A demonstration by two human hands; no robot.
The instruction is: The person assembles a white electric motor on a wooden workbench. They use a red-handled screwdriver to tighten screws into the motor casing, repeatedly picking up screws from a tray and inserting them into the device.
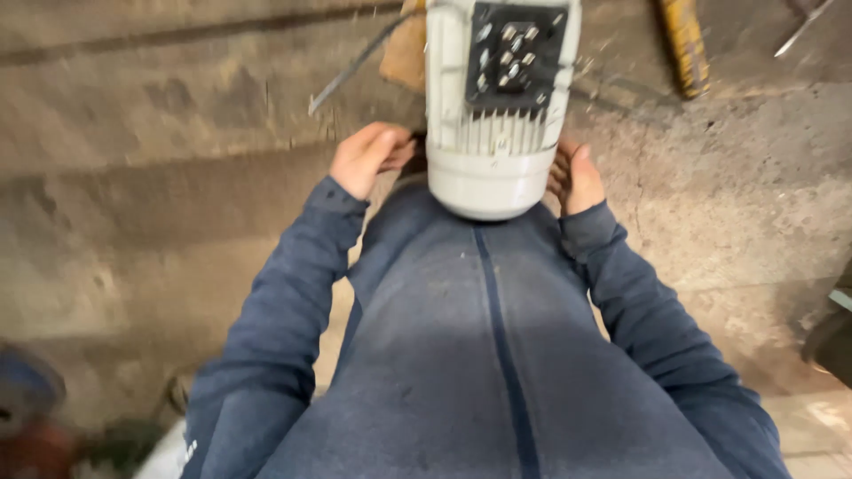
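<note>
From the head view I see a pale grey electric motor held between my hands against my blue jacket, its long axis running away from me. My left hand and right hand flank it equally near, fingers curled against its smooth, ribbed metal casing. Below lies a rough concrete floor.

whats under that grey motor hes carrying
Both hands reach under the grey motor: the left hand and right hand show at its sides, fingers tucked beneath. Its near end sits against the blue jacket. The concrete floor lies below; the underside itself is hidden.
</note>
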